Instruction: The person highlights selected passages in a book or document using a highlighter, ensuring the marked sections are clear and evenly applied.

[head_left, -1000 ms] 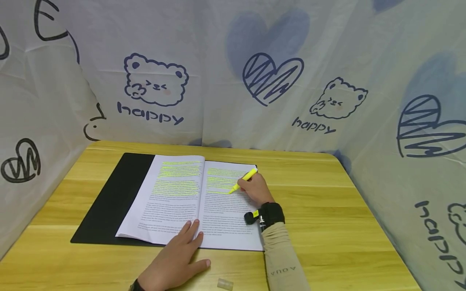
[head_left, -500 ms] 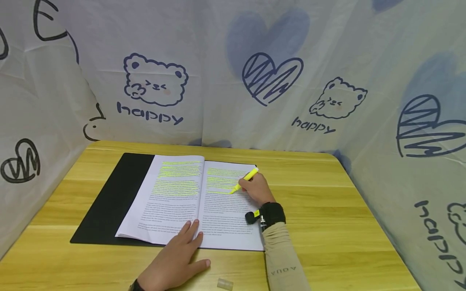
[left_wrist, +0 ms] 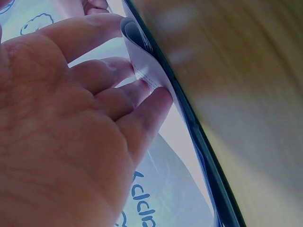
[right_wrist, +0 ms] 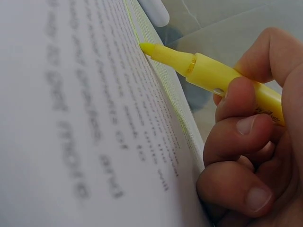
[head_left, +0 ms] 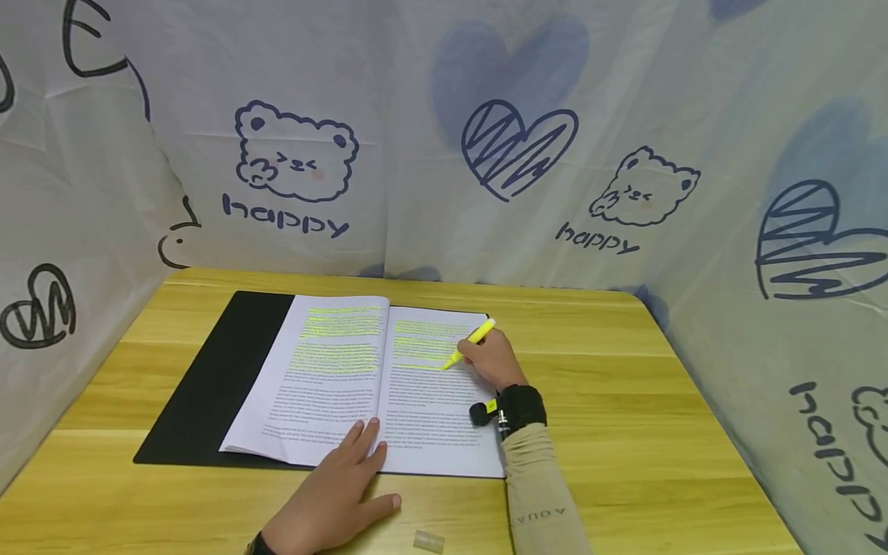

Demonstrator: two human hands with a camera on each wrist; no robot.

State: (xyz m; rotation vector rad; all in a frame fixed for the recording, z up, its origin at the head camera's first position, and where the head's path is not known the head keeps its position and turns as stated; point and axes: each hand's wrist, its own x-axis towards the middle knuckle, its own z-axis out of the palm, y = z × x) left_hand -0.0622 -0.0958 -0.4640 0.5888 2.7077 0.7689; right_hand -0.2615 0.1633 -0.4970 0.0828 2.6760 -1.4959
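An open document of printed pages [head_left: 430, 432] lies in a black folder [head_left: 208, 385], with yellow-marked lines on the upper part of both pages. My right hand [head_left: 494, 361] grips a yellow highlighter [head_left: 475, 336], its tip on a text line of the right page. In the right wrist view the uncapped highlighter [right_wrist: 218, 73] sits between thumb and curled fingers, its tip touching the paper. My left hand [head_left: 336, 493] rests flat with its fingertips on the pages' lower edge near the fold. The left wrist view shows those fingers [left_wrist: 147, 118] against the paper.
A small translucent cap [head_left: 428, 542] lies on the wooden table [head_left: 624, 432] near the front edge, right of my left hand. A printed cloth curtain [head_left: 416, 154] stands behind and on both sides of the table.
My right hand has slid slightly rightward with the highlighter, and the yellow stroke on the right page has grown longer. The left hand has stayed in place.
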